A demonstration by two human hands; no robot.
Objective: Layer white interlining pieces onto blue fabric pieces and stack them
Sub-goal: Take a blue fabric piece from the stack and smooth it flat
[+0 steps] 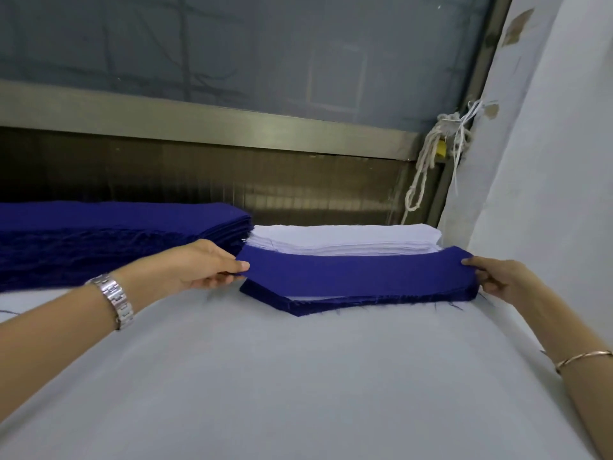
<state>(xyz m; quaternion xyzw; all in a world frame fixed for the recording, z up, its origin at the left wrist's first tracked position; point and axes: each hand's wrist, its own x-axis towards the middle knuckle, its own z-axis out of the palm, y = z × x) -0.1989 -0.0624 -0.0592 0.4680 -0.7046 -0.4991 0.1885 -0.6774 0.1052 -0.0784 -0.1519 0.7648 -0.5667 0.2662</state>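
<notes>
A long blue fabric piece (358, 272) hangs stretched between my two hands. My left hand (205, 265) pinches its left end and my right hand (497, 277) pinches its right end. Just under it lies a low layered stack (315, 305) with blue edges and a strip of white showing on top. Behind stands a pile of white interlining pieces (345, 239). A thick pile of blue fabric pieces (109, 230) sits at the far left.
The work surface is a pale grey cloth-covered table (282, 376). A metal window frame (199, 121) runs along the back. A white wall (547, 161) closes the right side, with a knotted cord (428, 161) hanging in the corner.
</notes>
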